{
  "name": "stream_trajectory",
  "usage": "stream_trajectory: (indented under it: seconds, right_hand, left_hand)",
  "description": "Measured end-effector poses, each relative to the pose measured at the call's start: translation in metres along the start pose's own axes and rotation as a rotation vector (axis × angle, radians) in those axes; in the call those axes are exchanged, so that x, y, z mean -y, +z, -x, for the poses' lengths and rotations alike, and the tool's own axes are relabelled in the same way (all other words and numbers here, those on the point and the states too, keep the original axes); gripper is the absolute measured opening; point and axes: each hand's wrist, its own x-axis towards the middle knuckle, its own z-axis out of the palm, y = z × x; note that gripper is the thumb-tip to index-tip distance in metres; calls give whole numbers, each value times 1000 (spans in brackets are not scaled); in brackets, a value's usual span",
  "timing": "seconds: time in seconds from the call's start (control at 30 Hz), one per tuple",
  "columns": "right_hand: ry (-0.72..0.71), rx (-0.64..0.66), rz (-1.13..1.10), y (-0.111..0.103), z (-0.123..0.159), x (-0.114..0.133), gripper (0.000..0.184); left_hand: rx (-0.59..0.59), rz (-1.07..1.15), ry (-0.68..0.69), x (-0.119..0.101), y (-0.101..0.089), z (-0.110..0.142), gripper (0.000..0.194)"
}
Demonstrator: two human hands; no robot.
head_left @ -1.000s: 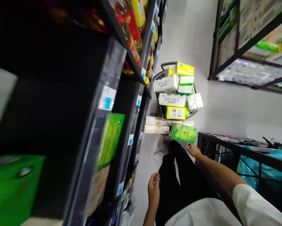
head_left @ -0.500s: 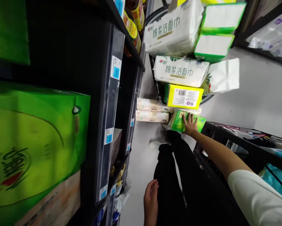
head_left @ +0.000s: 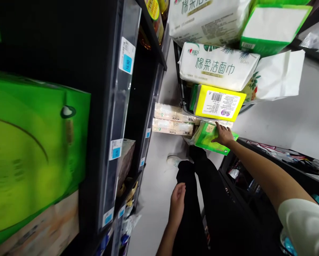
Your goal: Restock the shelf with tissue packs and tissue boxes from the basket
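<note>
your right hand (head_left: 223, 135) lies on a green wrapped pack of tissues (head_left: 207, 139), the fingers (head_left: 220, 128) spread flat across its upper face. you cannot tell from this view whether the thumb hooks underneath, so don't count on a firm grip. the pack looks light and soft, with a slick film and a creased near corner, so it will likely dent and slide rather than break. take it across the middle with an open hand, thumb on one long side and fingers on the other, and keep away from the crumpled end. it is bright green with a small pale label, and it sits low by the wire basket (head_left: 183, 106), just beside a yellow box of tissues (head_left: 218, 103) and two cream packs (head_left: 172, 122). your left hand (head_left: 177, 204) hangs near your black trousers (head_left: 190, 209), its fingers (head_left: 178, 190) loosely curled and holding nothing you can see.
</note>
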Motion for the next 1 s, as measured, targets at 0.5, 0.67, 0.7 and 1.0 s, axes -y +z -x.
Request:
stream_trajectory:
  seconds: [0.5,0.67,0.7,1.0]
  right_hand:
    - [27,65,31,-9,-18,-16,99]
    - [-1,-15,8,-9,4,1,92]
    - [-12,-35,-3,-10,11,7,90]
    - [-60,-388,-430,-63,112,101,76]
  left_hand:
    - [304,584,-254,-14,203,-155,11]
    - [270,614,-243,-13,189,-128,17]
    - [253,614,-229,-14,184,-120,19]
    - [88,557,181,-86,102,16,29]
